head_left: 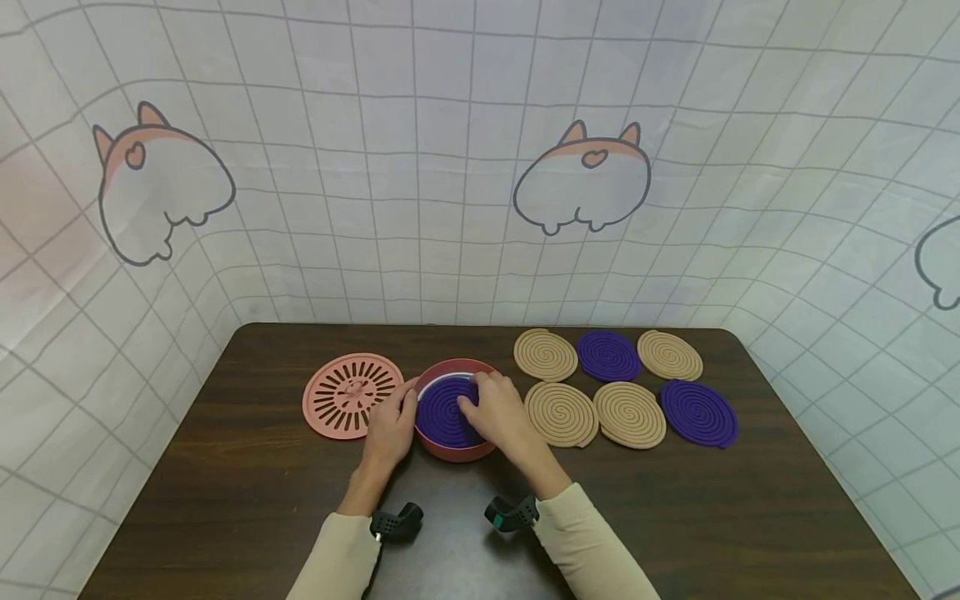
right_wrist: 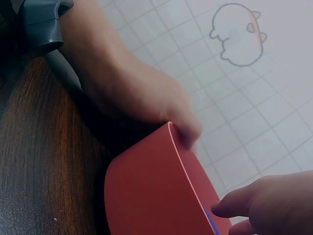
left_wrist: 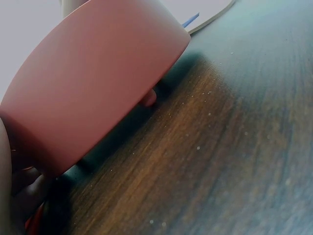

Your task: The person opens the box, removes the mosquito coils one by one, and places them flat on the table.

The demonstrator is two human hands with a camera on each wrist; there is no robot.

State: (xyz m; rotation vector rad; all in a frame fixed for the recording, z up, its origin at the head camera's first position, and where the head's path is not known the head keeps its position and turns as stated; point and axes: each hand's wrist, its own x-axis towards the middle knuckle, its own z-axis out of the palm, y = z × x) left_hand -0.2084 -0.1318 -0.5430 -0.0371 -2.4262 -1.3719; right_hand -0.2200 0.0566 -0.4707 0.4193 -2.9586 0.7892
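A round pinkish-red box (head_left: 453,454) stands on the table, with small feet under its base (left_wrist: 148,98) in the left wrist view. My left hand (head_left: 388,423) grips its left wall, the thumb hooked over the rim in the right wrist view. Inside the box lies a purple spiral coaster (head_left: 447,414), with a white edge showing above it. My right hand (head_left: 504,414) reaches over the right rim, thumb spread apart from the fingers and touching the coaster. In the right wrist view, the right fingertips (right_wrist: 227,208) are right at the rim, beside a sliver of purple.
A pink round slotted lid (head_left: 330,425) lies left of the box. On the right, tan spiral coasters (head_left: 561,414) and purple ones (head_left: 699,412) lie in two rows. A white gridded cloth (head_left: 435,192) hangs behind the dark wooden table (head_left: 225,467).
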